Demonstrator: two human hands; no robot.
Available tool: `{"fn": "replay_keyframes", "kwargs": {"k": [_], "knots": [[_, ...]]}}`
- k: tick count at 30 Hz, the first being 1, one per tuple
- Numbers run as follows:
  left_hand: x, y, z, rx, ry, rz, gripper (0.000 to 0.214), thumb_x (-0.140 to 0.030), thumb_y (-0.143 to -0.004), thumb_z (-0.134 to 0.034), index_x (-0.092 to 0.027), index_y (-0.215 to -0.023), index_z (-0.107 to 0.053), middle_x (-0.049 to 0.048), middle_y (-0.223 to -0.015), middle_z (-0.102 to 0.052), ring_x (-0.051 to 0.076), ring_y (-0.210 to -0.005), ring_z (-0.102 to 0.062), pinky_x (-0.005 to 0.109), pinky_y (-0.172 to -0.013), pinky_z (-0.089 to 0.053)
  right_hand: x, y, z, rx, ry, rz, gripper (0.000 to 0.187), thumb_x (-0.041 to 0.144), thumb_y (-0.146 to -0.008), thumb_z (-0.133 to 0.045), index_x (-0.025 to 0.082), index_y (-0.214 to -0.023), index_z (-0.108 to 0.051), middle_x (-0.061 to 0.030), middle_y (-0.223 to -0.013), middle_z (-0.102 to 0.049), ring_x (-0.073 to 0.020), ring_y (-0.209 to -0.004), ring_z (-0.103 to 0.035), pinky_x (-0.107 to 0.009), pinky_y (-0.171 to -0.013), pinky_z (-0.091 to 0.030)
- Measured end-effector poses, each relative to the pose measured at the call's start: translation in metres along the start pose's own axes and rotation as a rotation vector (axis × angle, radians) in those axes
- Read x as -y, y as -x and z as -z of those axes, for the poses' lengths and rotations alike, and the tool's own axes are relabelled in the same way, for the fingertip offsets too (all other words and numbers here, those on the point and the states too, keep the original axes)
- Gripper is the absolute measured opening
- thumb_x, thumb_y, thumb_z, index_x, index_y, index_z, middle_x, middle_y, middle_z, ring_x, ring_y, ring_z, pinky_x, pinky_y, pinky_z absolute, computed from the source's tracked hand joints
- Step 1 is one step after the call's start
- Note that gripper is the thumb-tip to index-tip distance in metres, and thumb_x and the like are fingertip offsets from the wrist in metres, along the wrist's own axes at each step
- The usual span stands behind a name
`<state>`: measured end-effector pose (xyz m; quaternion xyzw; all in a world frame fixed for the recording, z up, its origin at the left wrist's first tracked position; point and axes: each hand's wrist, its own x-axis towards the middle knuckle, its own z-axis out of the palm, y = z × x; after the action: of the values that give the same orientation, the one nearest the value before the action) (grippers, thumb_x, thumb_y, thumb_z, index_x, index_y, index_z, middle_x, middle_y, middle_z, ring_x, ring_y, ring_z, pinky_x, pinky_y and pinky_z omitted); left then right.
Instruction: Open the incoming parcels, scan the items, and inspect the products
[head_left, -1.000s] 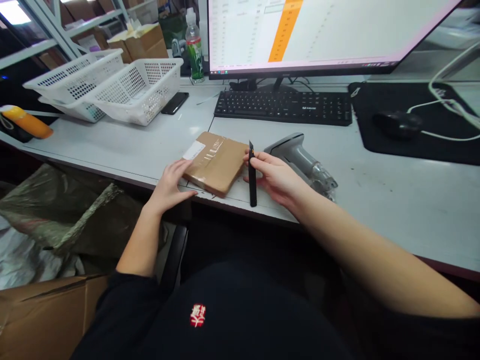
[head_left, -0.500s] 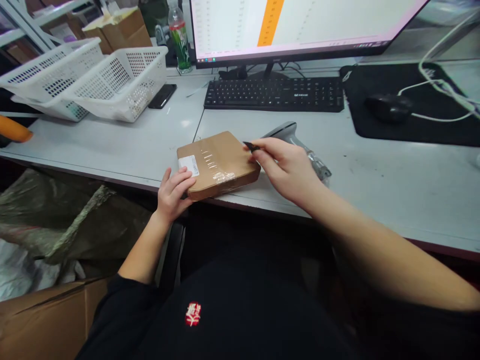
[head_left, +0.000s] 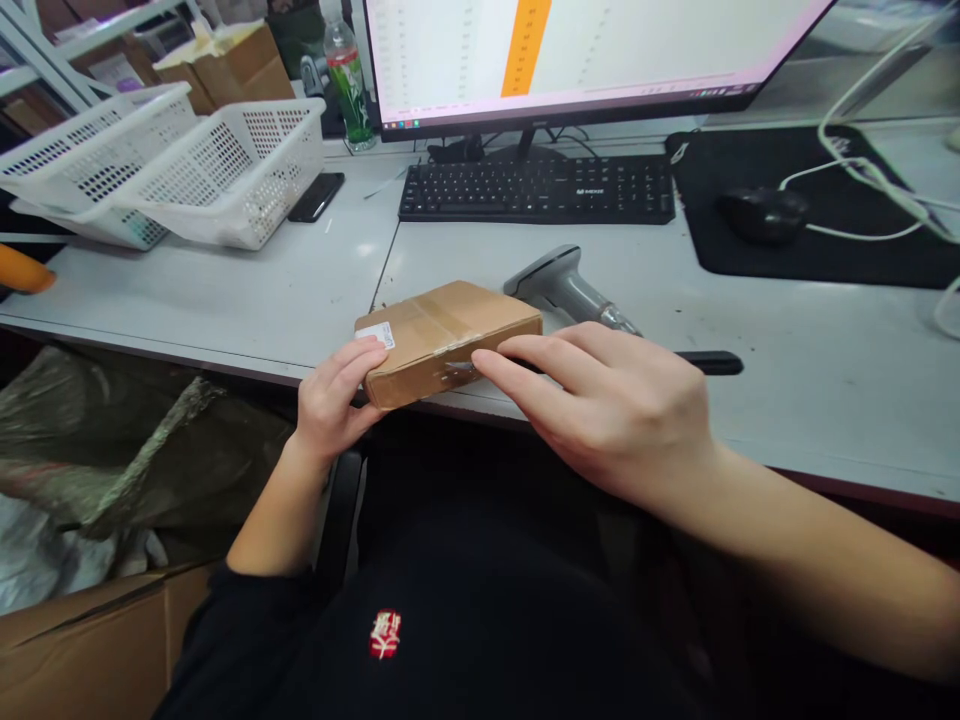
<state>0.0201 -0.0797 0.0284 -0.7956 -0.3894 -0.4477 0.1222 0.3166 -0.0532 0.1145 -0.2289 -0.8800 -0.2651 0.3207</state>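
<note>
A flat cardboard box (head_left: 480, 310) rests at the desk's front edge, its near side tipped up. It has clear tape across the top and a white label at its left corner. My left hand (head_left: 330, 400) grips that left corner, thumb below and fingers on top. My right hand (head_left: 607, 400) is closed around a utility knife (head_left: 712, 362); its black handle sticks out behind the hand. The blade tip is at the taped front side of the box. A grey barcode scanner (head_left: 555, 280) lies just behind my right hand, partly hidden by it.
White plastic baskets (head_left: 259, 225) and a phone (head_left: 316, 197) are on the left, near a green bottle (head_left: 352, 90). A keyboard (head_left: 540, 192) sits below the monitor (head_left: 600, 112). To the right, a mouse (head_left: 765, 214) lies on a black pad (head_left: 735, 255).
The knife has moved from the box's right top edge to its front side, my right hand coming nearer. The box has tilted so its front face shows more.
</note>
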Motion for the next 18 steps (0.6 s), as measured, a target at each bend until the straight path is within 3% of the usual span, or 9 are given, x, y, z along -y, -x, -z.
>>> {"fn": "replay_keyframes", "kwargs": {"k": [7,12,18], "knots": [[-0.008,-0.005,0.002,-0.001,-0.048,0.011,0.059,-0.039,-0.094,-0.076,-0.029,-0.148,-0.054,0.0082,-0.130,-0.074,0.025,-0.121,-0.073,0.038,-0.105,-0.062,0.003,-0.009,0.000,-0.010,0.053,0.011,0.022,0.010,-0.098,-0.062,0.018,-0.109,-0.079,-0.0021,-0.095,-0.079,-0.0175,-0.076,-0.059,-0.033,-0.066,-0.040],[-0.013,-0.008,0.003,-0.004,-0.001,0.007,0.061,-0.029,-0.092,-0.078,-0.027,-0.149,-0.055,0.0090,-0.131,-0.073,0.024,-0.122,-0.072,0.035,-0.105,-0.062,0.003,-0.013,0.006,0.091,0.072,-0.027,0.026,0.012,-0.101,-0.055,0.022,-0.105,-0.079,-0.0025,-0.092,-0.078,-0.0187,-0.075,-0.057,-0.035,-0.065,-0.037],[-0.018,-0.008,0.000,-0.020,-0.008,0.009,0.060,-0.030,-0.091,-0.078,-0.027,-0.147,-0.057,0.0096,-0.128,-0.074,0.025,-0.118,-0.074,0.036,-0.103,-0.063,0.001,-0.020,0.018,0.183,0.043,-0.041,0.029,0.010,-0.101,-0.052,0.022,-0.097,-0.078,-0.0044,-0.084,-0.077,-0.0200,-0.070,-0.056,-0.036,-0.059,-0.031]]}}
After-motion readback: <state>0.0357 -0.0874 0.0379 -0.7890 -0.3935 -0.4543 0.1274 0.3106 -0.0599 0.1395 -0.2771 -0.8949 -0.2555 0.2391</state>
